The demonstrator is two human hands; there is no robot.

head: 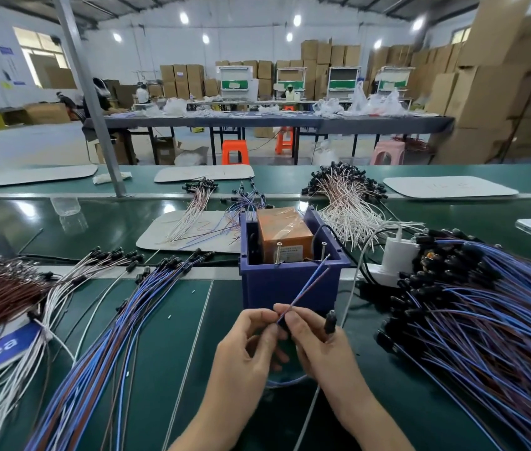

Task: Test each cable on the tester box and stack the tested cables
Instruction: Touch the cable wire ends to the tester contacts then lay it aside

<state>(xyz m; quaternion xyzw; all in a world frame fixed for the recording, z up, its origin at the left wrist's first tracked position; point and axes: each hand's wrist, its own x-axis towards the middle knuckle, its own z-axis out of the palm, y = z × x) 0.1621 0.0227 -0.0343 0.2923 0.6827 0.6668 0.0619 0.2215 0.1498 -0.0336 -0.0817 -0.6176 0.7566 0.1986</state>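
Pinching the thin blue-and-red cable [303, 289] in front of the tester box [290, 255], left hand [244, 349] and right hand [314, 336] closed near its bare ends, I judge it light, floppy, best gripped there.

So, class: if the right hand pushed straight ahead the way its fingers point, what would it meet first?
Probably the blue tester box, directly beyond the right hand; the held cable already reaches toward its pins. Depth is uncertain.

Factory floor (stacked cartons [491, 92], workbenches [277, 120]).
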